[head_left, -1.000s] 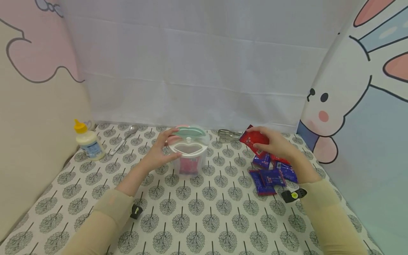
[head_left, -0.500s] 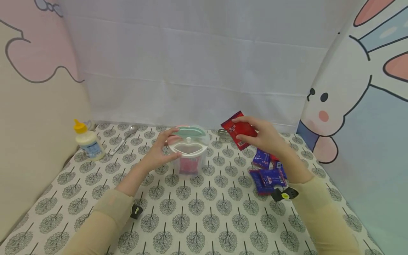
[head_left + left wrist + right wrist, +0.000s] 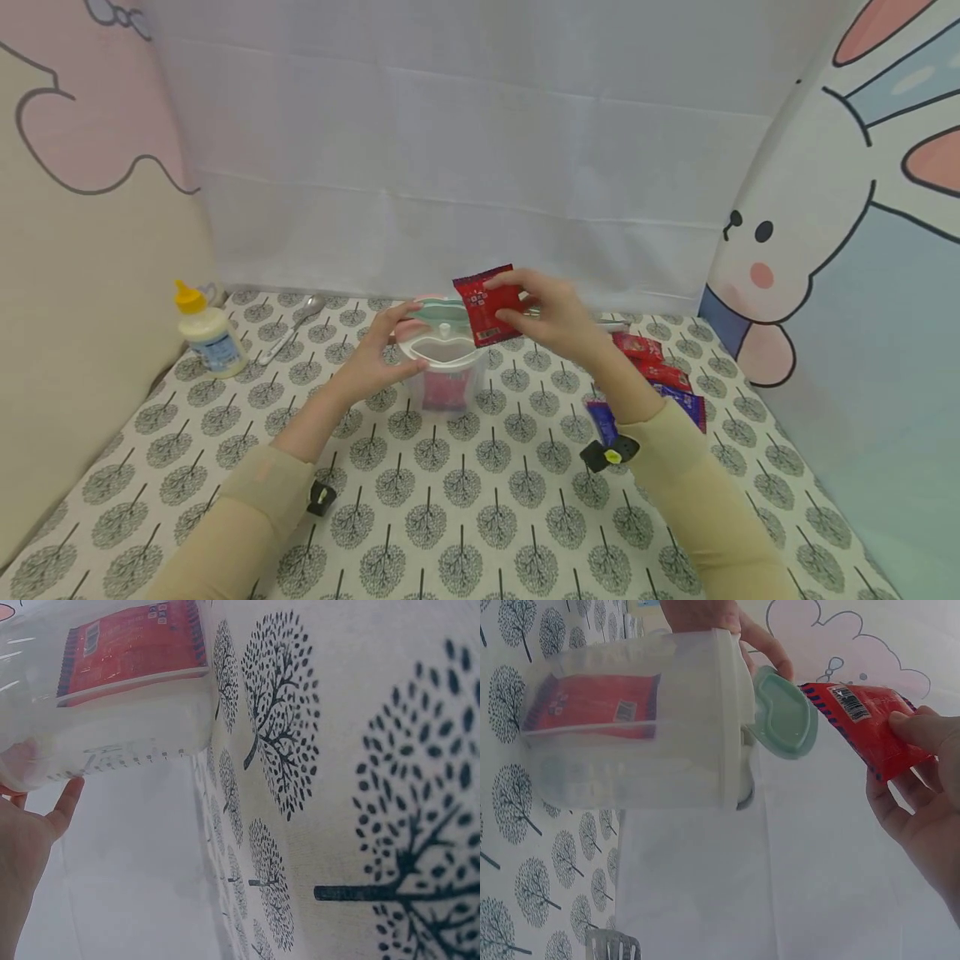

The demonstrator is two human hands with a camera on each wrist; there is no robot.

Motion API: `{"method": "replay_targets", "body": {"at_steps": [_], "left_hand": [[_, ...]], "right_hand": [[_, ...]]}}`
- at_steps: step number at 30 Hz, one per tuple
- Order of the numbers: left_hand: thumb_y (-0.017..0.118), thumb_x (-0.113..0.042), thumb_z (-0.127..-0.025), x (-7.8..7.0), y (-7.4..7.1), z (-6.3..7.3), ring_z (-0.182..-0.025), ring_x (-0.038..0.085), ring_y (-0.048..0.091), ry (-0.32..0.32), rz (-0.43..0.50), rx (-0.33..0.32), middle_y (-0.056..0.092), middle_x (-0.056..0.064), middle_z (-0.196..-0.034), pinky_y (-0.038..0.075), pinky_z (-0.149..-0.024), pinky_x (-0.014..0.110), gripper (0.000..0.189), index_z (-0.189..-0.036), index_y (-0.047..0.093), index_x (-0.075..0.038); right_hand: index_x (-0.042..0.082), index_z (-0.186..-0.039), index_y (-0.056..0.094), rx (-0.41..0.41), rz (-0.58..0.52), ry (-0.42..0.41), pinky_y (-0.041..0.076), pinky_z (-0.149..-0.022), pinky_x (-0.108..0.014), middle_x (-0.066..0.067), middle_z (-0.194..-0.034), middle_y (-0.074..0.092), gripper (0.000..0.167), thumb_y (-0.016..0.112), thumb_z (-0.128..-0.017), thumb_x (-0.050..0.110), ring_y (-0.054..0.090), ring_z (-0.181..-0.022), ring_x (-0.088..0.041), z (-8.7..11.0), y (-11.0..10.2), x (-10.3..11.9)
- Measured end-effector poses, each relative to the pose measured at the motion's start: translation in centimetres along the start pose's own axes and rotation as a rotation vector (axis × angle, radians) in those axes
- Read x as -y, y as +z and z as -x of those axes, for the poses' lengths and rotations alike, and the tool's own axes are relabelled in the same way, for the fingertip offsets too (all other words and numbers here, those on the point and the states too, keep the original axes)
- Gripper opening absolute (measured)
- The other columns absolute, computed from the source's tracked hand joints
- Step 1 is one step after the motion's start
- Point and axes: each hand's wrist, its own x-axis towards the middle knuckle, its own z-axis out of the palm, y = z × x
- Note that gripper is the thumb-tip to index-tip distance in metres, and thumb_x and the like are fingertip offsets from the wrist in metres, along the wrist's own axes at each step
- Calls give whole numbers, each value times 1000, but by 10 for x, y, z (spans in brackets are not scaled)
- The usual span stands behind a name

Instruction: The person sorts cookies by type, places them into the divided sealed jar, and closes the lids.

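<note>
A clear plastic canister [image 3: 686, 761] with a white lid stands on the table; a mint-green flap [image 3: 786, 712] on the lid is raised from its opening. My left hand [image 3: 372, 358] grips the canister's top rim from the left, thumb in front and fingers behind. Through the clear wall shows a red packet [image 3: 592, 709] inside. My right hand [image 3: 553, 315] pinches another red packet [image 3: 489, 307] by its right side, above and slightly right of the opening. In the right wrist view, this packet's corner is close to the flap; whether they touch I cannot tell.
Right of the canister lie red packets [image 3: 643, 346] and purple packets [image 3: 684, 403], partly behind my right forearm. A slotted metal utensil [image 3: 613, 946] lies at the back. On the left are a yellow-capped bottle [image 3: 216, 343] and a spoon [image 3: 292, 329].
My right hand has carried the red packet leftward from the packet pile, up and then over to the canister. The left hand has stayed on the rim.
</note>
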Motion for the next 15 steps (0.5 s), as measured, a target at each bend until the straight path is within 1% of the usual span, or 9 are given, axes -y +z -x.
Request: {"method": "replay_targets", "body": {"at_steps": [3,6,7,9,12,14,15], "left_hand": [[73,-13,-79,0,0,0,-124,40,42,-7,6,3,30,19,-144,37,-103,57,79,-145,29,-15],[73,-12,-79,-1,0,0,-125,39,41,-4,15,3,30,19,-144,37,-103,56,79,-145,30,-14],[72,-12,-79,0,0,-1,-125,39,41,-5,17,5,29,19,-144,37,-103,56,79,-145,30,-14],[73,-12,-79,10,2,-3,-127,38,40,-10,18,5,28,18,-145,37,-103,56,80,-146,29,-15],[74,-15,-79,28,5,-5,-129,37,39,-12,18,2,27,14,-147,35,-104,58,82,-147,27,-21],[75,-18,-79,40,7,-7,-129,36,39,-9,15,-3,27,11,-148,35,-103,58,84,-147,26,-27],[75,-19,-79,41,8,-7,-129,35,39,-2,15,-6,27,9,-148,35,-103,58,84,-147,26,-29]], "right_hand": [[8,-119,58,-44,-68,-15,58,-74,-27,-9,-114,62,39,69,-83,1,62,-94,-19,-7,14,-1],[7,-118,57,-83,-111,-27,58,-69,-26,-10,-111,61,41,71,-81,-1,63,-90,-19,-13,26,-4],[7,-119,57,-93,-110,-25,58,-68,-25,-9,-111,61,42,71,-80,-1,63,-90,-19,-14,30,-5],[9,-119,56,-100,-111,-11,58,-67,-24,-7,-112,61,42,72,-80,1,63,-91,-17,-15,37,-8],[9,-120,55,-99,-103,2,57,-69,-23,-7,-113,59,43,72,-81,4,63,-92,-18,-15,47,-13],[9,-120,56,-103,-96,-10,57,-70,-23,-6,-113,59,42,72,-81,5,62,-93,-17,-13,53,-16],[8,-120,56,-110,-94,-27,57,-70,-24,-7,-113,59,43,72,-80,5,62,-93,-18,-13,56,-18]]}}
